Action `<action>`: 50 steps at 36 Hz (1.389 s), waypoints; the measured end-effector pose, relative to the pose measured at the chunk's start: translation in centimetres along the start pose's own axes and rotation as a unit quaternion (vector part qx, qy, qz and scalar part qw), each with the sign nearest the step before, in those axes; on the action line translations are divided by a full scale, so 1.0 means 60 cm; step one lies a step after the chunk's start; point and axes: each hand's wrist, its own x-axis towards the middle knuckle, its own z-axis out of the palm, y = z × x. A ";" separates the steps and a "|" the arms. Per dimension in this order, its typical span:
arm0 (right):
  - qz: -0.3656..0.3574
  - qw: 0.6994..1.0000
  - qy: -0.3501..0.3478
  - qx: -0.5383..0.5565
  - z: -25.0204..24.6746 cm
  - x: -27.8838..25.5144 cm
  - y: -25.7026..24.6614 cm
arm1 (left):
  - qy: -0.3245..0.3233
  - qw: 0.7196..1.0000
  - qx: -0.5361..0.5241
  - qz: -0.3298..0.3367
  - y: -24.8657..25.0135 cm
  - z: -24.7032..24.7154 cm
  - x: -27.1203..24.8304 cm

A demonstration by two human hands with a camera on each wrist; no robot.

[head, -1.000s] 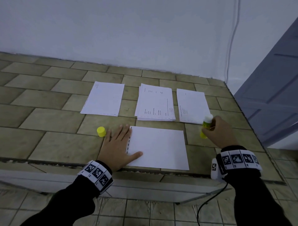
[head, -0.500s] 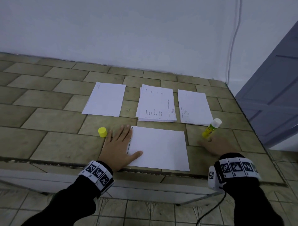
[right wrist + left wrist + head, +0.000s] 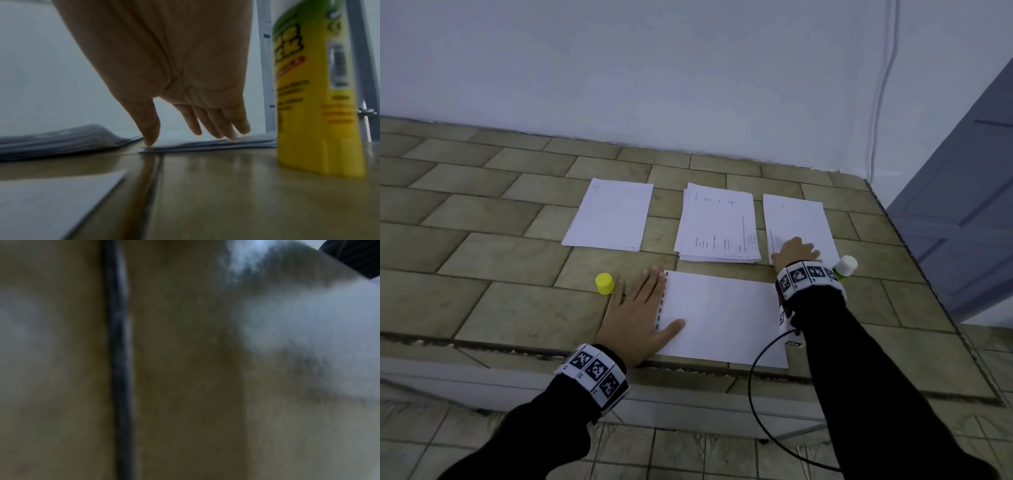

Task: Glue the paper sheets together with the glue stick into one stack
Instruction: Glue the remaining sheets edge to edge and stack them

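Paper lay nearest: a blank sheet sat at the front edge of the tiled counter. The left hand pressed flat on that sheet's left edge, fingers straight and thumb spread onto the paper. Just left of its fingertips stood a yellow cap. Farther back on the right, the right hand reached onto the near end of the right-hand sheet, fingers extended, thumb tip at the paper's corner, gripping nothing. The uncapped glue stick stood upright just right of that wrist. Beyond lay a printed stack in the middle and a blank pile to the left.
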 end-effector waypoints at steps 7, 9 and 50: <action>-0.012 1.000 0.007 -0.018 -0.001 0.013 0.013 | -0.004 1.000 -0.005 -0.007 0.000 0.002 0.002; -0.016 1.000 0.013 -0.012 -0.009 0.010 0.016 | -0.004 1.000 -0.004 -0.010 -0.001 0.003 0.002; -0.322 0.905 -0.126 0.249 -0.016 -0.191 0.136 | 0.034 0.804 -0.586 -0.096 0.006 -0.069 0.011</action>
